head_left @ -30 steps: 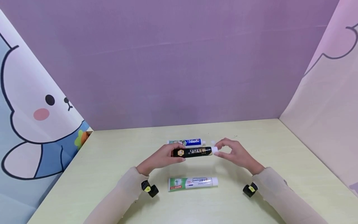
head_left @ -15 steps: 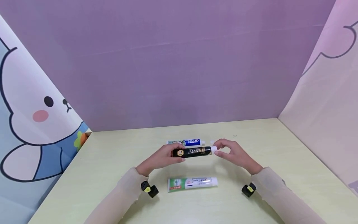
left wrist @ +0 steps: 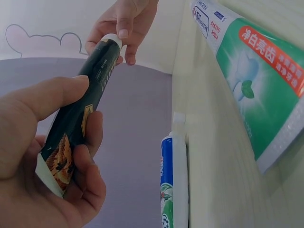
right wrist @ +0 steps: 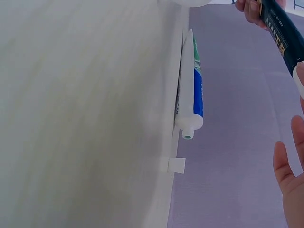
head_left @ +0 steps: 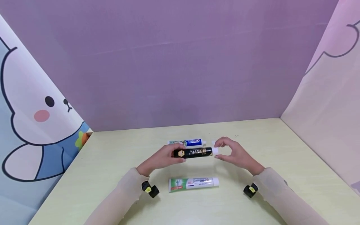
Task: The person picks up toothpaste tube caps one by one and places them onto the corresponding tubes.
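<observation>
A black toothpaste tube (head_left: 194, 152) with a white cap (head_left: 215, 151) is held above the table by my left hand (head_left: 164, 157). The thumb (left wrist: 57, 95) lies along one side and the fingers curl round the crimped end. My right hand (head_left: 237, 154) is at the capped end, thumb and index finger spread just either side of the cap; its other fingers (right wrist: 282, 164) are loosely extended in the right wrist view. Behind lies a blue-and-white toothpaste tube (head_left: 194, 142), its nozzle (right wrist: 188, 134) bare. A small loose white cap (right wrist: 177, 165) sits near that nozzle.
A green-and-white toothpaste tube (head_left: 194, 184) lies on the pale table (head_left: 98, 175) in front of the hands. A purple panel (head_left: 180, 68) stands along the table's back edge, with printed panels (head_left: 36, 93) at the sides.
My right thumb and index finger have spread apart around the white cap, where they were closed on it before. The left hand and the black toothpaste tube stay nearly still.
</observation>
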Demonstrator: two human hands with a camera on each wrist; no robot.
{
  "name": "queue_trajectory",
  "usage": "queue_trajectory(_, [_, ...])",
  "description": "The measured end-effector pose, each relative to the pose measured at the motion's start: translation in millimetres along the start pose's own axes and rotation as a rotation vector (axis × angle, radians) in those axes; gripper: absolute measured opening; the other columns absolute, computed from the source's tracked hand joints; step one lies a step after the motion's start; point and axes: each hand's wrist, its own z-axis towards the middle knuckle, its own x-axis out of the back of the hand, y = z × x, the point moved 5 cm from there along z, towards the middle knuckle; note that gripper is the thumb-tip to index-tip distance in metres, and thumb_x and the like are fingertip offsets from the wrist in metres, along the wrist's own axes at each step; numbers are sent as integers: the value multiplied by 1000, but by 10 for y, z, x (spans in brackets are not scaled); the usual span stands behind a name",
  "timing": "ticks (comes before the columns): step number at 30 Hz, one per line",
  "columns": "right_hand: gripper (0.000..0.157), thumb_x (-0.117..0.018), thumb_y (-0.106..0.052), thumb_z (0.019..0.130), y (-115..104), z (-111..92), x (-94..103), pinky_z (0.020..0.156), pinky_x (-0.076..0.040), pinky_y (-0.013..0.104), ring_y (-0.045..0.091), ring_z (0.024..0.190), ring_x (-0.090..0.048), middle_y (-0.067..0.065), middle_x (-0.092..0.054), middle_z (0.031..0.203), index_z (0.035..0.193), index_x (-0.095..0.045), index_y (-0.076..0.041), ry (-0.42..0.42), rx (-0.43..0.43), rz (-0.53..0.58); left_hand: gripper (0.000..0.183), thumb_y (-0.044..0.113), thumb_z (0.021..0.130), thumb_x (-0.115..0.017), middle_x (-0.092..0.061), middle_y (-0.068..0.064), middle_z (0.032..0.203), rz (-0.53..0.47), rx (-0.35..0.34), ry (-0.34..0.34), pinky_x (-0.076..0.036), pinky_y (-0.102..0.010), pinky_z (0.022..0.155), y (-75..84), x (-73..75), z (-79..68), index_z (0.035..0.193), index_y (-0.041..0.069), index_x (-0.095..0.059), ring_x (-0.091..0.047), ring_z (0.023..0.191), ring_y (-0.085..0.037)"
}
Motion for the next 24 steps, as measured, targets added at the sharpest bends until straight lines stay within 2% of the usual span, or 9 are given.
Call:
queue_trajectory(5, [35, -79, 6, 69, -37, -5, 19, 82, -42, 22, 21, 91, -55, 7, -62, 96, 96, -59, -2, 16, 28, 15, 31, 16, 89, -66, -55, -12, 120, -10, 5, -4, -49, -26, 74, -23, -11, 3, 117, 9, -58, -54, 96, -21])
queue_trajectory(9, [33, -79, 5, 69, -10, -16, 21, 80, -43, 23, 24, 89, -55, 6, -63, 94, 95, -61, -3, 20, 7, 11, 31, 15, 89, -66, -55, -13, 120, -21, 9, -6, -50, -26, 73, -32, -14, 2, 117, 8, -58, -55, 95, -20])
queue_trajectory(12, [31, -78, 3, 70, 120, -41, -14, 80, -45, 27, 23, 88, -56, 5, -63, 94, 96, -62, -4, 16, -33, -4, 31, 15, 89, -66, -55, -13, 120, -25, 8, -8, -50, -26, 73, -27, -17, -1, 118, 7, -57, -55, 94, -20])
queue_trajectory(18, [26, -77, -6, 76, 354, -83, -58, 80, -47, 31, 11, 90, -55, 1, -64, 97, 98, -64, -11, 5, -101, -35, 30, 14, 88, -67, -56, -13, 117, -22, 4, -1, -50, -26, 73, -20, -24, 9, 116, 8, -58, -55, 94, -19])
queue_trajectory(24, [17, -74, -10, 81, 378, -100, -58, 80, -46, 30, 21, 88, -57, 4, -65, 94, 96, -65, -9, -3, -103, 23, 30, 15, 88, -67, -56, -13, 118, -12, 0, -3, -50, -26, 74, -1, -31, 9, 116, 9, -58, -56, 95, -20])
